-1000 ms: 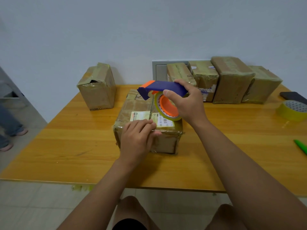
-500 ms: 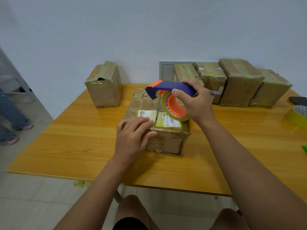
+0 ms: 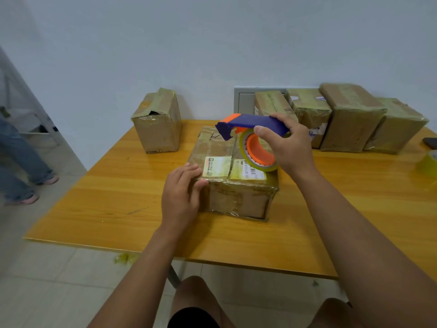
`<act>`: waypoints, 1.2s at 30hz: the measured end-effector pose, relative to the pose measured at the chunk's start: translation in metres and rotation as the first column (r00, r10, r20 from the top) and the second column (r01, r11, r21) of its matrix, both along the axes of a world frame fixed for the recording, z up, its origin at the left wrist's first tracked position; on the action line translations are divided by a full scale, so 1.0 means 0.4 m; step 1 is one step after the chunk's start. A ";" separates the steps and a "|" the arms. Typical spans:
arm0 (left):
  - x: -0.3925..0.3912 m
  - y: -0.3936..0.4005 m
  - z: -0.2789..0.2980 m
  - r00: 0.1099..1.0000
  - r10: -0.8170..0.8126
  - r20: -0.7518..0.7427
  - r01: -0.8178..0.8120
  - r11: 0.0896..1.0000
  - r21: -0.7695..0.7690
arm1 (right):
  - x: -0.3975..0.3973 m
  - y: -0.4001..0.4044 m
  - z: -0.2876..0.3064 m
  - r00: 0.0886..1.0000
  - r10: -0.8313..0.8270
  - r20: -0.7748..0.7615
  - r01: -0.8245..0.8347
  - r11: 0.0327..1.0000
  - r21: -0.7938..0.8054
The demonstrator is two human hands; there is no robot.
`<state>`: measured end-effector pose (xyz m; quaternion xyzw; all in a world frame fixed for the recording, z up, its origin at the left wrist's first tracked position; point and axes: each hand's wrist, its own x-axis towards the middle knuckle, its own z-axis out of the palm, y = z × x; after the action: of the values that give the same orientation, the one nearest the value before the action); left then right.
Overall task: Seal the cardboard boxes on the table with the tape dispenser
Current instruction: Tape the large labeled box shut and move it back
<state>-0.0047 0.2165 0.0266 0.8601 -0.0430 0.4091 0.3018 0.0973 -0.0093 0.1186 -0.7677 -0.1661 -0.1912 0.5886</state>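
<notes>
Head view: right hand gripping blue-and-orange plastic tape dispenser above taped brown cardboard box, flat-fingered left hand on its near corner.

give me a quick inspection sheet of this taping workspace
surface: orange wooden table, faint scuffs
job's things: taped brown cardboard box with labels at centre; blue and orange tape dispenser above it; lone box far left; four boxes along the wall
clutter: yellowish tape roll, dark flat object at right edge
grippers: left hand rests on centre box corner; right hand grips dispenser
cables: nothing seen
surroundings: white wall, tiled floor, a person's legs at left
</notes>
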 end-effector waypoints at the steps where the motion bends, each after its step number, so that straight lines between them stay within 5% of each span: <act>1: 0.003 0.001 0.003 1.000 0.001 0.005 -0.001 1.000 0.001 | 0.000 0.002 0.001 1.000 -0.004 0.001 0.004 1.000 0.000; 14: -0.007 0.057 0.003 0.992 -0.119 -0.046 0.118 0.992 -0.034 | 0.002 0.004 0.001 1.000 -0.003 0.020 0.004 1.000 -0.029; 18: -0.020 0.076 0.004 0.980 -0.182 -0.078 0.162 0.964 -0.210 | 0.001 0.003 0.000 1.000 -0.008 0.014 0.008 1.000 -0.021; 23: -0.008 0.080 -0.005 0.982 -0.177 -0.065 0.157 0.958 -0.238 | 0.001 0.004 0.002 1.000 -0.009 0.013 0.009 1.000 -0.026; 29: -0.033 0.074 -0.005 0.920 -0.383 -0.085 0.287 0.803 -0.522 | 0.001 0.001 -0.002 1.000 -0.017 0.021 0.017 0.999 -0.031; 33: -0.041 0.044 0.003 0.956 -0.276 -0.099 0.149 0.748 -0.646 | 0.002 0.002 -0.001 1.000 -0.019 0.023 0.019 0.999 -0.034; 36: -0.057 -0.004 -0.016 0.999 -0.017 -0.051 -0.015 0.825 -0.565 | -0.002 0.003 -0.002 0.999 -0.026 0.021 0.026 0.999 -0.032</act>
<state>-0.0273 0.2149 0.0200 0.7430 0.0875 0.3803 0.5438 0.0966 -0.0082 0.1179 -0.7772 -0.1652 -0.2040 0.5719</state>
